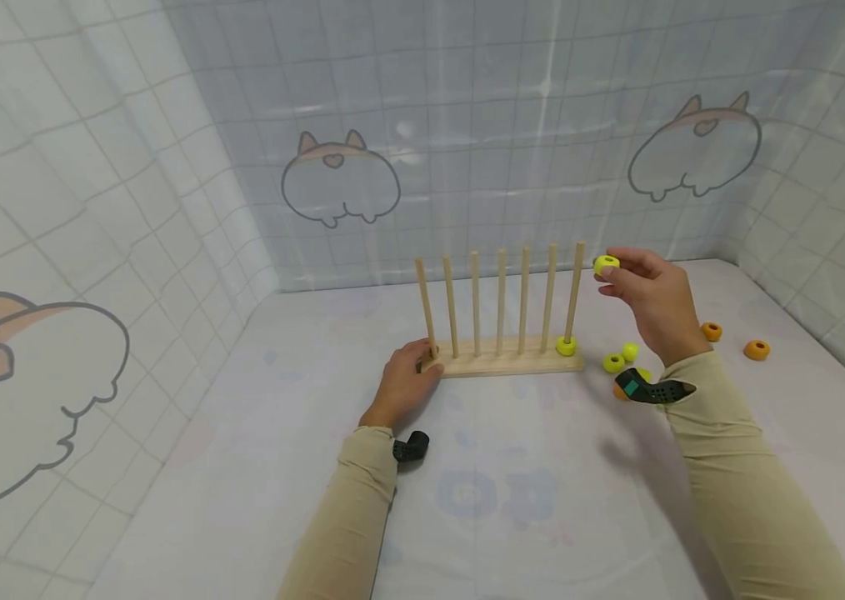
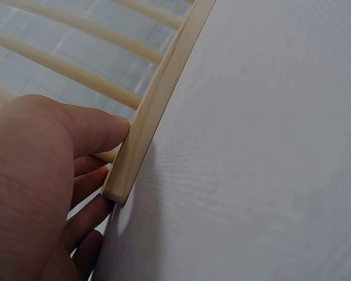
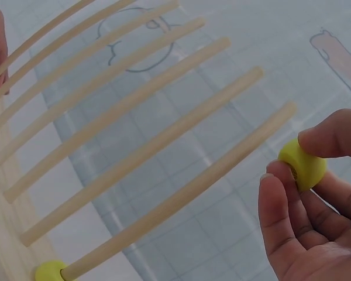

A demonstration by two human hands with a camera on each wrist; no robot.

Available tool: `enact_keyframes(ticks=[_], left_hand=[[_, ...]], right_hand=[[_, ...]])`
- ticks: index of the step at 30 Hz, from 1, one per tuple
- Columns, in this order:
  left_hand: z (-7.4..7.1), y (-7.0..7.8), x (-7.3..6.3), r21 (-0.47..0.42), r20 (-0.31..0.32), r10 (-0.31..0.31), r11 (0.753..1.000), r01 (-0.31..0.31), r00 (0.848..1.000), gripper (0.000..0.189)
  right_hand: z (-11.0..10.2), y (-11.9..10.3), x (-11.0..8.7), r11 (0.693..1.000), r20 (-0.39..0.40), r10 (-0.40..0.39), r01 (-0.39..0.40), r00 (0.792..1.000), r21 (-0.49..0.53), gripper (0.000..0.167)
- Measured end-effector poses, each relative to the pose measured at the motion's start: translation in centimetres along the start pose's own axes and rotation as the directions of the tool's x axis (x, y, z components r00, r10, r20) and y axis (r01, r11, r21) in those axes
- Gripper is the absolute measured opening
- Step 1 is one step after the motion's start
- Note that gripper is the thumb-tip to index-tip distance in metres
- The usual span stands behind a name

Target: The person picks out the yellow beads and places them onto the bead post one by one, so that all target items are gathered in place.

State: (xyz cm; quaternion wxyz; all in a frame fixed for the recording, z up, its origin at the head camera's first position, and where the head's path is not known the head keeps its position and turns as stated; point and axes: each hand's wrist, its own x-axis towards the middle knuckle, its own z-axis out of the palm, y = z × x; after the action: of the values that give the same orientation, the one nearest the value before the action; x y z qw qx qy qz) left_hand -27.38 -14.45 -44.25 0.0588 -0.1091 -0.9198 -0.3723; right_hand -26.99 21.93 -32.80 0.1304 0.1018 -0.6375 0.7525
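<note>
A wooden peg rack (image 1: 501, 364) with a row of several upright pegs stands on the table. One yellow bead (image 1: 566, 346) sits at the bottom of its rightmost peg. My left hand (image 1: 406, 385) grips the left end of the base, thumb on the front edge and fingers behind, as the left wrist view shows. Between thumb and fingers, my right hand (image 1: 651, 293) pinches another yellow bead (image 3: 304, 164). That bead is just right of the rightmost peg (image 3: 181, 193), near its top and apart from it; part of its hole shows.
Loose yellow beads (image 1: 613, 362) lie right of the rack, with an orange bead partly hidden by the right wrist's strap (image 1: 651, 390). Two orange beads (image 1: 757, 349) lie farther right. A tiled-pattern sheet (image 1: 467, 150) rises behind and along both sides.
</note>
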Motion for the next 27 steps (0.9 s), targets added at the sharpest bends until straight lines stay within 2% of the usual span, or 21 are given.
enact_keyframes(ticks=[11, 20, 27], left_hand=[[-0.1, 0.1, -0.1, -0.007, 0.007, 0.007, 1.000, -0.007, 1.000, 0.047], [-0.1, 0.1, -0.2, -0.005, 0.003, 0.019, 1.000, -0.019, 1.000, 0.045], [-0.1, 0.1, -0.1, 0.008, 0.010, 0.013, 1.000, -0.013, 1.000, 0.048]], right_hand=[[0.4, -1.0, 0.5, 1.000, 0.000, -0.008, 0.008, 1.000, -0.004, 0.044], [0.7, -1.3, 0.9, 0.999, -0.010, -0.005, 0.006, 1.000, 0.032, 0.044], [0.9, -1.5, 1.4, 0.997, -0.023, -0.033, 0.034, 0.999, 0.064, 0.042]])
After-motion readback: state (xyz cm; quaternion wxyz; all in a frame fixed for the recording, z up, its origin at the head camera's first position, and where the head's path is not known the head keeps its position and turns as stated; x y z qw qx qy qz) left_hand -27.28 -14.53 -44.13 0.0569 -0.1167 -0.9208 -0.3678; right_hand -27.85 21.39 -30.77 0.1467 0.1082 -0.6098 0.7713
